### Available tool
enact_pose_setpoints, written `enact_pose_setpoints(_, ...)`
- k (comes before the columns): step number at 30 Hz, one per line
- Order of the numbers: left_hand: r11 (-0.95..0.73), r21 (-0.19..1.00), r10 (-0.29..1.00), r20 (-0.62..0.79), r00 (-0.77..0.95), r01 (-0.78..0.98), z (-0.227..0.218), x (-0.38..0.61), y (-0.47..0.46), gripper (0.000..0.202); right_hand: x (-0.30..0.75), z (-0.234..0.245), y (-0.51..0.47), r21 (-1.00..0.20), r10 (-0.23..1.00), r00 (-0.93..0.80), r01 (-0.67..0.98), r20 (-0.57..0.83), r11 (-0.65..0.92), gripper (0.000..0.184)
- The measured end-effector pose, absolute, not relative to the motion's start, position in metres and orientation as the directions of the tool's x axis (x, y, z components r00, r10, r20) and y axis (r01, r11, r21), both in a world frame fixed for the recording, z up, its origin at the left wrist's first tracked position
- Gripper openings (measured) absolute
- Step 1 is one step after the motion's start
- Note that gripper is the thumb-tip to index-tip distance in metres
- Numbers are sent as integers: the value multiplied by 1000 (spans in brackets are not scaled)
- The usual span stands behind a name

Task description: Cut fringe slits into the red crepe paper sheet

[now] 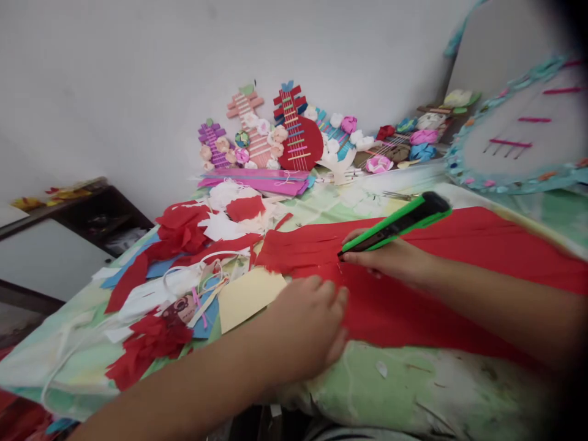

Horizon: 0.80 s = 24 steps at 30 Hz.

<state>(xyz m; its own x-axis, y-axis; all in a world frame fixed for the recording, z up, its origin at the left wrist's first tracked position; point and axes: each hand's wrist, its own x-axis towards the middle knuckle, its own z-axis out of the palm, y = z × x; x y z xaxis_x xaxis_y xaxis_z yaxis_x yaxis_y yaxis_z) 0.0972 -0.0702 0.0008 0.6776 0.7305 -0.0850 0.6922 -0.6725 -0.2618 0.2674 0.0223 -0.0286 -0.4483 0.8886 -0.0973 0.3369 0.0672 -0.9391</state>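
My right hand (390,260) is closed around a green and black utility knife (399,223), its tip down on a large red paper sheet (459,269) that lies across the table. The sheet's left end is cut into strips. My left hand (309,327) rests with its fingers curled on the near edge of the red sheet, just left of the knife tip, pressing it to the table. A cream paper piece (248,295) lies beside my left wrist.
Red, white and blue paper scraps (179,236) and strings litter the table's left half. Paper guitars with paper flowers (294,131) lean against the back wall. A large grey guitar-shaped board (523,135) stands at the right. A dark side table (68,226) is at left.
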Motion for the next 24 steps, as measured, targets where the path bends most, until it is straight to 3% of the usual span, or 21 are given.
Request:
enact_pose_setpoints(2, -782, -209, 604, -23, 797, 587, -11, 100, -63, 37, 268, -28, 17, -949, 897, -433, 310, -86, 59, 15)
enact_pose_setpoints(5, -801, -171, 574, 57, 817, 574, -32, 95, -54, 39, 268, -28, 10, -951, 937, -341, 307, -71, 40, 18)
enact_pose_setpoints(9, -779, -99, 605, 138, 784, 619, -50, 87, -51, 43, 261, -27, 6, -964, 962, -255, 266, -97, -26, 31)
enact_pose_setpoints(13, -751, -26, 649, 152, 745, 659, -50, 86, -54, 44, 253, -27, 11, -971, 944, -307, 236, -120, -46, 13)
enact_pose_setpoints(15, -742, 10, 663, 152, 733, 670, -48, 86, -55, 45, 253, -30, 14, -957, 929, -339, 285, -150, -51, 12)
enact_pose_setpoints(17, -732, 52, 680, 135, 721, 680, -46, 86, -55, 46, 255, -35, 15, -932, 925, -363, 362, -109, 32, 14)
enact_pose_setpoints(21, -701, 124, 713, 71, 698, 703, -45, 85, -54, 43, 264, -42, 13, -835, 908, -405, 460, 105, 302, 16)
enact_pose_setpoints(24, -698, 138, 713, 47, 700, 702, -46, 84, -53, 41, 270, -44, 12, -780, 882, -454, 504, 125, 370, 23)
